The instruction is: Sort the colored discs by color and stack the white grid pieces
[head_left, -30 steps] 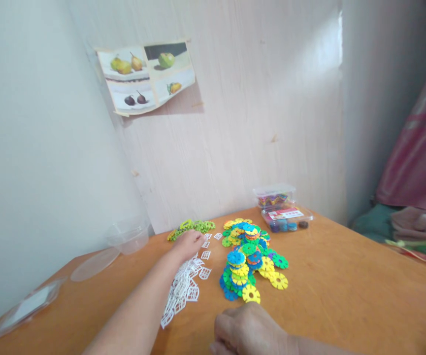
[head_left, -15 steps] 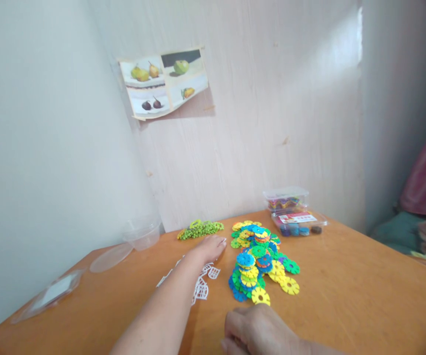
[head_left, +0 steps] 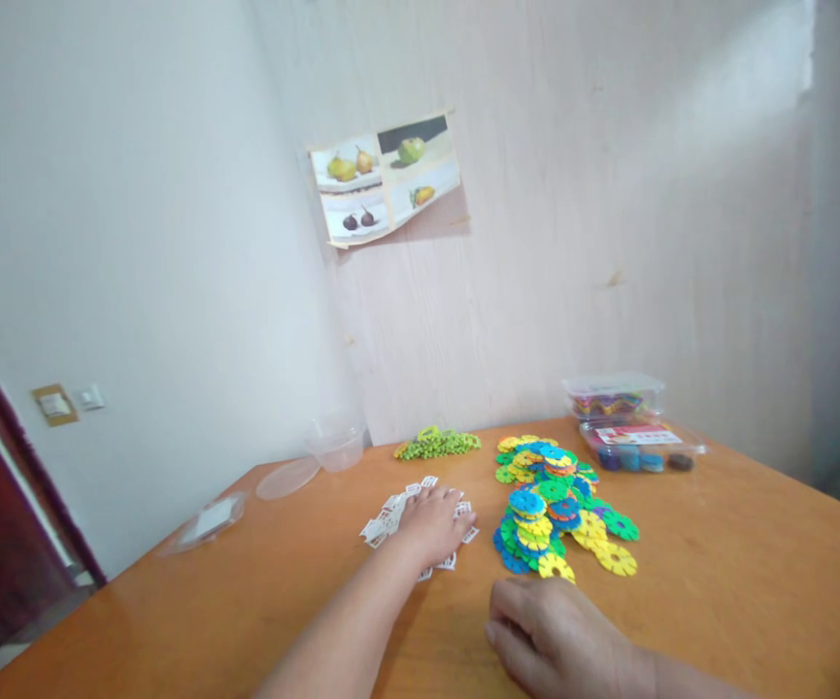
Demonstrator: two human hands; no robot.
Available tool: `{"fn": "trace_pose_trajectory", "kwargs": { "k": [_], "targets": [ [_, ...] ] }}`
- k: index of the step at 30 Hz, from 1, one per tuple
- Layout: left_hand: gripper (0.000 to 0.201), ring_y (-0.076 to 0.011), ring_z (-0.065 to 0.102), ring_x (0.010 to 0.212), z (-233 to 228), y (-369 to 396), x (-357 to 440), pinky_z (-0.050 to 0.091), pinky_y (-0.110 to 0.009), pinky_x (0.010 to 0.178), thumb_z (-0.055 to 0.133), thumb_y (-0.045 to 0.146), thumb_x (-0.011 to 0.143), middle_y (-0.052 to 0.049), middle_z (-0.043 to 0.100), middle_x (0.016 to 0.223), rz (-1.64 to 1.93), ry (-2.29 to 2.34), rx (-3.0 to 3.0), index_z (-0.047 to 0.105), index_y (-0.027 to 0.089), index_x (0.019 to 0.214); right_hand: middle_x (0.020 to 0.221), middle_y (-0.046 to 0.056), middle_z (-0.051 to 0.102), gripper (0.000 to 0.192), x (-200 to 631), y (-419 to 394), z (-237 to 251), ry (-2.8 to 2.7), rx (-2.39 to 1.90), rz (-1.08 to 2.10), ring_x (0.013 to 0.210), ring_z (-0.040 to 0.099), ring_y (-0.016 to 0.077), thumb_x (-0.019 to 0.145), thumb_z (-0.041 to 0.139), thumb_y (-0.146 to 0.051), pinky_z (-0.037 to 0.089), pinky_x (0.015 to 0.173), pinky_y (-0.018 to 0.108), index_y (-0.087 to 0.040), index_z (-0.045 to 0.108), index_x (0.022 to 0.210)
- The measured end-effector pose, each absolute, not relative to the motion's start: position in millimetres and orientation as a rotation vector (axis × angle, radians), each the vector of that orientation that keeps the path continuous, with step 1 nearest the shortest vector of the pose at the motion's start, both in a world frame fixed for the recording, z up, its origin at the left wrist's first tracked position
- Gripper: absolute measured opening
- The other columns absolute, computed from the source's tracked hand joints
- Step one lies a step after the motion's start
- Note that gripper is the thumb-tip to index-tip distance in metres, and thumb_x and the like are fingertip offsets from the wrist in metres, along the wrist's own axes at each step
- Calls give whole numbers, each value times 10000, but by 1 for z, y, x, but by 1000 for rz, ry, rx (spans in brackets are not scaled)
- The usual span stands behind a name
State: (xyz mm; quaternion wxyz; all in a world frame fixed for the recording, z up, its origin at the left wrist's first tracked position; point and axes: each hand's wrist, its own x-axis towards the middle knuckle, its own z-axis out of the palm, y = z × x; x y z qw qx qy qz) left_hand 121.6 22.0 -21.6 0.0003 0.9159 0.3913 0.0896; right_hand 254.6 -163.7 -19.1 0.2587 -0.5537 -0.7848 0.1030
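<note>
fruit poster [head_left: 387, 180] (curling), clear tub [head_left: 337, 445]

We can read no text anywhere. The label [head_left: 639, 435] on the clear box [head_left: 642, 447] at the table's [head_left: 718, 582] far right edge shows red print, too blurred and too small for us to make out.

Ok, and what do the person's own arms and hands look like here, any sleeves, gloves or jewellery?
Both hands are bare: no gloves, and no rings or watch in view on the left hand or right hand. Both forearms are uncovered as far as the frame shows, with no sleeve visible.
</note>
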Motion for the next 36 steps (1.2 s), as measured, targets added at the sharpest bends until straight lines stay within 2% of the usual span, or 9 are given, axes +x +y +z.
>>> {"fn": "trace_pose_trajectory", "kwargs": {
  "k": [5, 8, 14, 20, 23, 31, 36],
  "targets": [
    [524, -324, 501, 1202, -15, -9, 107, 342, -516, 1018, 305, 608, 895, -110, 586, 1274, 310, 1221, 2877, 622, 275, 1146, 724, 18, 653, 193, 254, -169, -20, -2106, -1524, 264, 645, 581, 132, 887, 433, -247, 365, 586, 222, -193, 528, 727],
    [477, -290, 524, 1164, -7, -19, 91, 364, -455, 1010, 317, 570, 911, -94, 599, 1244, 447, 1202, 2863, 646, 271, 1083, 728, 13, 652, 209, 255, -169, -23, -2100, -1520, 227, 654, 581, 131, 903, 420, -257, 359, 596, 228, -195, 545, 747],
    [367, -202, 602, 994, 5, -16, 36, 438, -278, 854, 380, 449, 916, -60, 685, 1039, 791, 1306, 2503, 665, 220, 947, 741, 19, 652, 233, 256, -169, -25, -2099, -1542, 152, 661, 572, 130, 920, 400, -271, 343, 602, 238, -192, 554, 764],
    [350, -177, 613, 753, -15, -8, -29, 403, -242, 666, 415, 454, 882, -17, 687, 762, 1146, 1484, 2147, 618, 193, 767, 741, 17, 649, 246, 254, -169, -23, -2133, -1606, 54, 660, 565, 137, 927, 395, -299, 320, 600, 253, -204, 542, 753],
    [352, -161, 564, 644, -25, -3, -44, 340, -240, 587, 435, 456, 867, -8, 637, 657, 1158, 1603, 2090, 581, 191, 687, 750, 18, 650, 251, 252, -171, -22, -2159, -1639, -24, 661, 565, 141, 933, 389, -304, 311, 598, 259, -208, 535, 752],
    [385, -129, 482, 579, -32, 7, -37, 244, -240, 546, 429, 469, 868, 18, 539, 569, 1101, 1553, 2173, 490, 193, 606, 800, 33, 655, 252, 249, -169, -22, -2219, -1704, -127, 713, 591, 157, 944, 387, -328, 327, 621, 262, -206, 567, 817],
    [446, -128, 453, 554, -37, 14, -36, 217, -250, 537, 398, 522, 877, 11, 537, 554, 1056, 1556, 2172, 484, 194, 588, 861, 34, 672, 240, 232, -155, -21, -2207, -1744, -101, 755, 612, 164, 927, 426, -361, 345, 637, 257, -220, 614, 877]
  ]
}}
